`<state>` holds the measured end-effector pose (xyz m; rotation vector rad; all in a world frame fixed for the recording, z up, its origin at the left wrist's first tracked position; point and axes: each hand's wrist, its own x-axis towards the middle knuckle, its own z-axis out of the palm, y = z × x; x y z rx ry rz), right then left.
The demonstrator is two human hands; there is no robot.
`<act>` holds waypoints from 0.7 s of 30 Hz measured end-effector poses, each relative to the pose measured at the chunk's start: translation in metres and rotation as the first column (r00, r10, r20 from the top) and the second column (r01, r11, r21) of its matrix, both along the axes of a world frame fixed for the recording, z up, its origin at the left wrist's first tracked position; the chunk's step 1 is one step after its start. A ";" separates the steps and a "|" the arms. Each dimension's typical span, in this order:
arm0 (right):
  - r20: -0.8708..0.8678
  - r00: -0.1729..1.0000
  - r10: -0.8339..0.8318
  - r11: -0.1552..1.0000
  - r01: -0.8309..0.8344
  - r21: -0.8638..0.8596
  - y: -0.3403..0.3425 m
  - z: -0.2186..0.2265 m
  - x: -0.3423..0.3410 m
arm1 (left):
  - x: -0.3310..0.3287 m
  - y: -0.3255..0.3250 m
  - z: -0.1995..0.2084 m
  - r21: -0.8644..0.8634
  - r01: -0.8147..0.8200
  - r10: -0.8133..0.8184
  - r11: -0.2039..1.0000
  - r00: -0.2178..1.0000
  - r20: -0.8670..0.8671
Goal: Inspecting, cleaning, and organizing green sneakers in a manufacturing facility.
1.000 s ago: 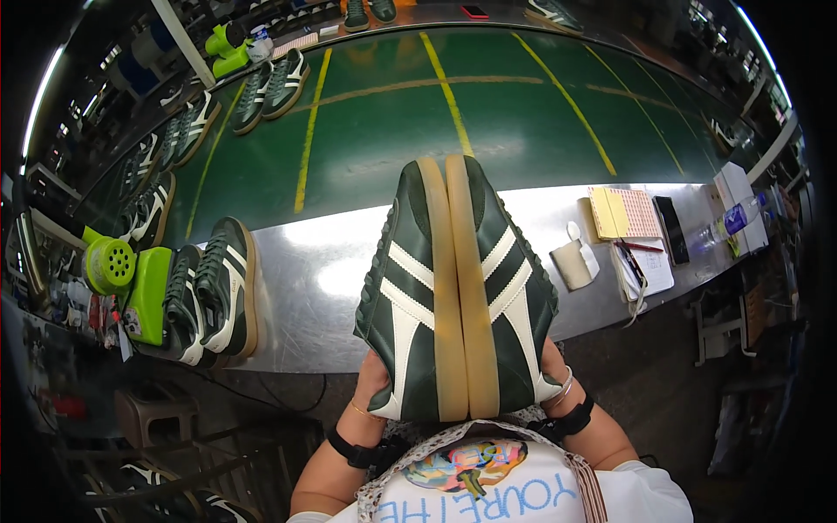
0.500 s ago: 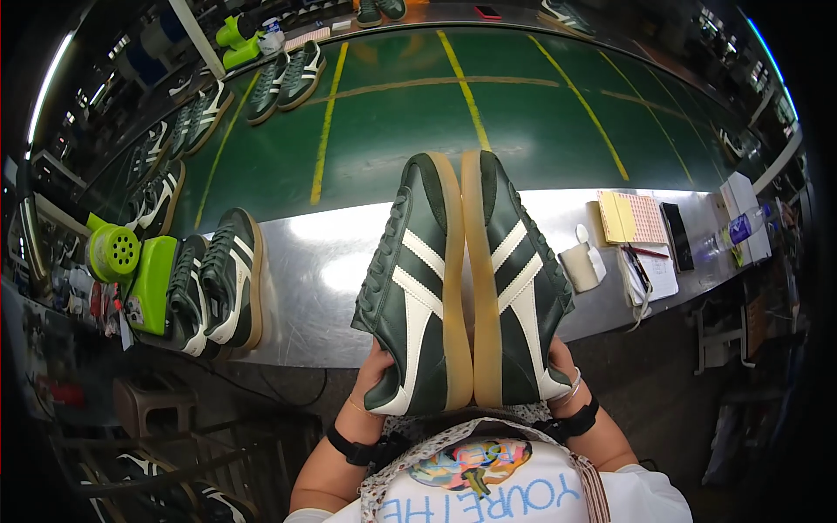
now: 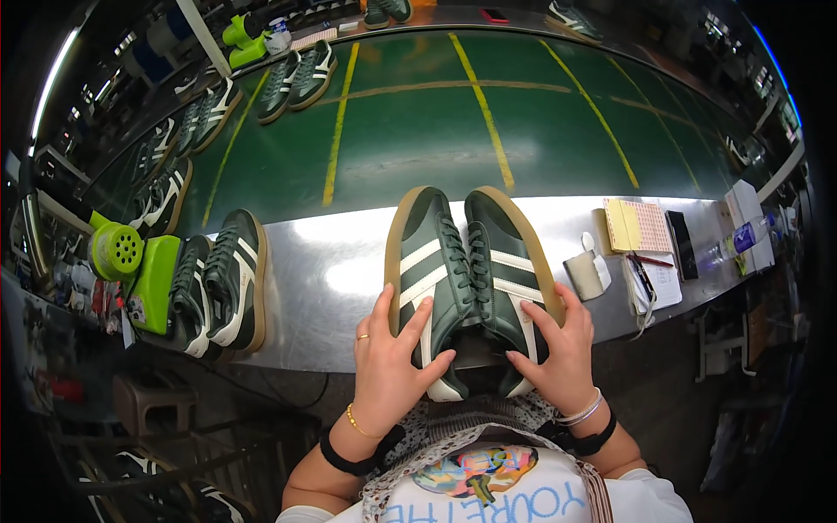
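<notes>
Two dark green sneakers with white stripes and tan gum soles are held side by side at the bench's near edge, toes pointing away. My left hand (image 3: 394, 356) grips the left sneaker (image 3: 425, 261), thumb by its heel opening and fingers along its outer side. My right hand (image 3: 558, 349) holds the right sneaker (image 3: 508, 253) the same way, its fingers against the outer sole edge. The laced tops lean toward each other and touch or nearly touch; the gum soles show on the outer sides. What lies under the shoes is hidden.
A matching pair of sneakers (image 3: 235, 279) stands at left beside a bright green device (image 3: 153, 279). A green belt (image 3: 410, 122) with yellow lines runs beyond the metal bench (image 3: 323, 296), carrying more sneakers (image 3: 311, 74). At right lie a notebook (image 3: 656, 279), a phone (image 3: 681, 244) and a bottle (image 3: 741, 235).
Both sneakers have turned from soles together to laces together, with the soles now outward. My hands have come from behind the heels to the shoes' outer sides.
</notes>
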<state>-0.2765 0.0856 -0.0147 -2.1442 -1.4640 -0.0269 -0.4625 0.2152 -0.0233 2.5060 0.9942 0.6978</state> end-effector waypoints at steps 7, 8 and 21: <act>0.006 1.000 -0.016 1.000 0.016 0.022 0.001 -0.002 0.001 | -0.004 0.007 -0.002 -0.094 -0.039 0.054 0.995 0.985 0.162; 0.005 1.000 -0.009 1.000 0.009 0.027 0.001 -0.002 0.000 | -0.006 0.009 0.001 -0.141 -0.050 0.078 0.989 0.978 0.195; -0.270 0.962 -0.040 0.999 0.045 0.014 0.002 -0.009 0.019 | -0.041 0.061 -0.014 -0.625 0.135 0.150 0.769 0.912 0.382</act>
